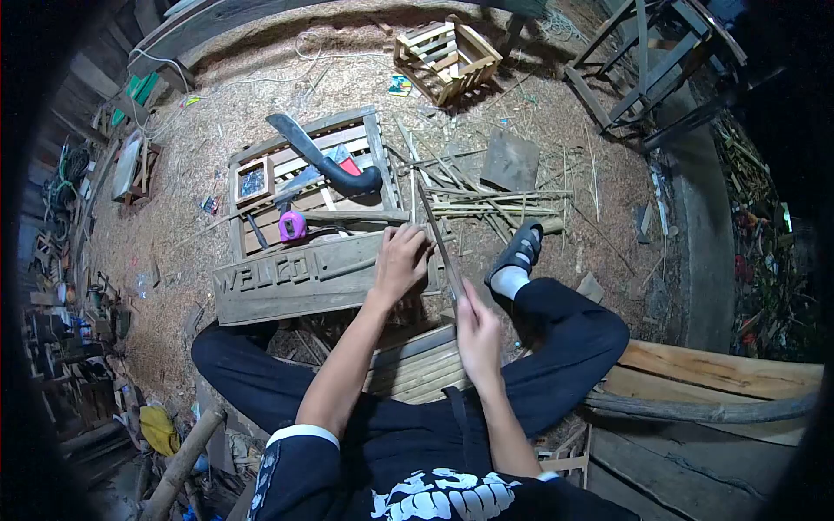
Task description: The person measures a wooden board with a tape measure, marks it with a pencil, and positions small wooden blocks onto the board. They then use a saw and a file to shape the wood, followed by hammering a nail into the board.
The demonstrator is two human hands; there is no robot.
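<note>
My left hand [401,259] has its fingers bent and pressed together at the right end of a wooden board [339,291] with raised letters; what is between the fingers is too small to make out. My right hand [478,334] is wrapped round the lower end of a long thin blade-like tool [441,239], which points up and away just right of my left hand. A pink tape measure [292,226] rests above the board, near a slatted wooden frame [375,156]. Across that frame lies a large knife [304,143] with a black curved handle [354,178].
Thin wooden strips [495,204] and a flat square piece [510,161] lie beyond my right hand. A slatted crate [447,61] stands at the top. Planks [712,373] are at right, a wooden pole [182,464] at lower left. Shavings cover the ground.
</note>
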